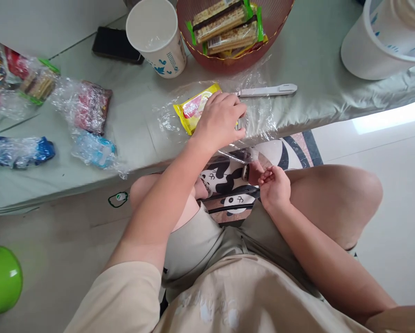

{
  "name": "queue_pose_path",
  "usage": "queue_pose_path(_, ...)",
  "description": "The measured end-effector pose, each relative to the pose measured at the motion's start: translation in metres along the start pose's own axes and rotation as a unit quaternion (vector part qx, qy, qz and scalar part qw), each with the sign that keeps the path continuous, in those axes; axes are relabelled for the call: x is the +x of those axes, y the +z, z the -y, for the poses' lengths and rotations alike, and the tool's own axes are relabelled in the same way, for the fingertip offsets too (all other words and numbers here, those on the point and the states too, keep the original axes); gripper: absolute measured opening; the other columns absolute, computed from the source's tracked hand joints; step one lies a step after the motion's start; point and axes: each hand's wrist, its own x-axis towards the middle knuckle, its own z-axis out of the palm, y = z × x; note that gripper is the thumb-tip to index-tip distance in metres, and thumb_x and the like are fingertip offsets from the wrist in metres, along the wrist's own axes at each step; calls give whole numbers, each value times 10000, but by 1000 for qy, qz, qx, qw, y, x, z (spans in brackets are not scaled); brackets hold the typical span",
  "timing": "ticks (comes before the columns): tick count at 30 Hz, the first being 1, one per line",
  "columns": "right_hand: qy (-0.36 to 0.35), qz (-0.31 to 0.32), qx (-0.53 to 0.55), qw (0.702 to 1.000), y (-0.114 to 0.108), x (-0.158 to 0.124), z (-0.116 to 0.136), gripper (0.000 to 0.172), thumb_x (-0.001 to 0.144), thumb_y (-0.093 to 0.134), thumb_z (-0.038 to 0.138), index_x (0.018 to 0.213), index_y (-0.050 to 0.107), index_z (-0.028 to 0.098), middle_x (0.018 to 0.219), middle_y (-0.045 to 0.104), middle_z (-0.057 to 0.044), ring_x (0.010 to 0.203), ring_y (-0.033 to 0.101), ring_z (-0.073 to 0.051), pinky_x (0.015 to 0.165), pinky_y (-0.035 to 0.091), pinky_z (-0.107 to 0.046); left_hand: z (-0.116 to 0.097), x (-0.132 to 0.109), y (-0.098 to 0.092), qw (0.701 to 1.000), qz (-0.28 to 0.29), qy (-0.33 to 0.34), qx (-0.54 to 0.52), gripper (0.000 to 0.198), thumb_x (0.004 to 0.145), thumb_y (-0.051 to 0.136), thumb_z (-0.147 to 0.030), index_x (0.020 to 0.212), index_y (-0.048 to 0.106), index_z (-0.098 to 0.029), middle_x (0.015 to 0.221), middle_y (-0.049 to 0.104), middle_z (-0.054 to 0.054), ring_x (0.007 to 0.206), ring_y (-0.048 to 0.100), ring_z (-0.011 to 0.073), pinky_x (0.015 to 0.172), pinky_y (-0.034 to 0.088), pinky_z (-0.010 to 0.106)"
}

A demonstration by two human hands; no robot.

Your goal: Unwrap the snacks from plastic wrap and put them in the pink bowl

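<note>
My left hand (221, 115) reaches over the table edge, its fingers bent around the right part of a yellow snack packet (193, 107). Under the packet lies a sheet of clear plastic film (265, 115), which hangs a little over the edge. A white utility knife (270, 90) rests on the film just beyond my fingers. Lower down, above my lap, my right hand (276, 187) is closed with the fingers curled in. It is close to the hanging film, but whether it pinches anything is hidden.
Behind the packet stand a paper cup (178, 60) and a reddish bowl (214, 62) of wrapped wafer bars. A black phone (115, 45) lies behind the cup. Film-wrapped snacks (93, 108) spread along the left. At right is a white bin (358, 55); a green stool (1, 280) is on the floor.
</note>
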Motion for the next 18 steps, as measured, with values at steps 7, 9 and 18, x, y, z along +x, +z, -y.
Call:
queue_pose_path(7, 13, 8, 5, 1000, 23, 9, -3, 510, 645, 871, 553, 975, 598, 274, 915, 647, 64, 746, 632, -80, 609, 492, -206, 3, 0, 4, 999, -22, 21, -11, 185, 842, 678, -245, 1010, 748, -278, 1116, 709, 78, 1176, 616, 336, 1120, 444, 534)
queue_pose_path(9, -2, -10, 2, 1000, 27, 18, -6, 542, 618, 899, 545, 958, 570, 280, 897, 637, 79, 748, 632, -77, 624, 495, -208, 4, 1, 4, 1000, -22, 21, -7, 180, 845, 674, -253, 1007, 746, -284, 1121, 706, 76, 1182, 616, 331, 1122, 445, 526)
queue_pose_path(18, -40, 27, 13, 999, 19, 27, -6, 541, 559, 964, 534, 701, 552, 215, 603, 547, 90, 552, 508, -47, 512, 438, -185, 3, 0, 3, 1000, -21, 17, -9, 192, 849, 655, -257, 1019, 739, -289, 1124, 700, 77, 1199, 608, 340, 1134, 443, 538)
